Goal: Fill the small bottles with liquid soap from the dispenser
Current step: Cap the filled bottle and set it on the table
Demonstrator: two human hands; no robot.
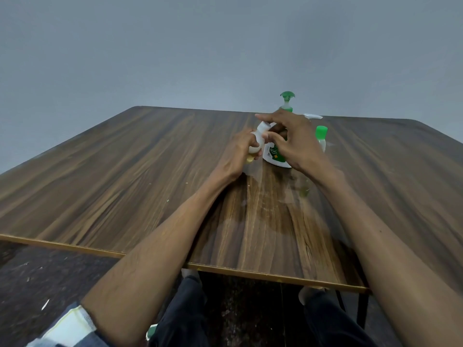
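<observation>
My left hand [240,149] is closed around a small bottle [256,144], held tilted just above the tabletop [125,171] with its white cap [263,127] pointing up and to the right. My right hand [298,144] is loosely open, thumb and fingers curled toward that cap; I cannot tell whether they pinch it or only brush it. A little yellowish liquid shows at the bottle's base below my fingers, so I judge it partly filled, though my grip hides the level.

Just behind my hands stands the soap dispenser [275,156], white with a green label and a green pump head [287,96] rising at the far side. My right hand covers most of its body, so how much soap is in it I cannot see. To its right stands another small bottle [321,139], clear with a green cap, upright; its contents are too faint to judge. A white piece behind it is unclear.

The small bottle looks light and thin-walled, likely to squash and spill if squeezed, so I would hold it low around the body and turn the cap by its sides. The tabletop near me shows wet smears [303,189], so slippery fingers are a fair worry.
</observation>
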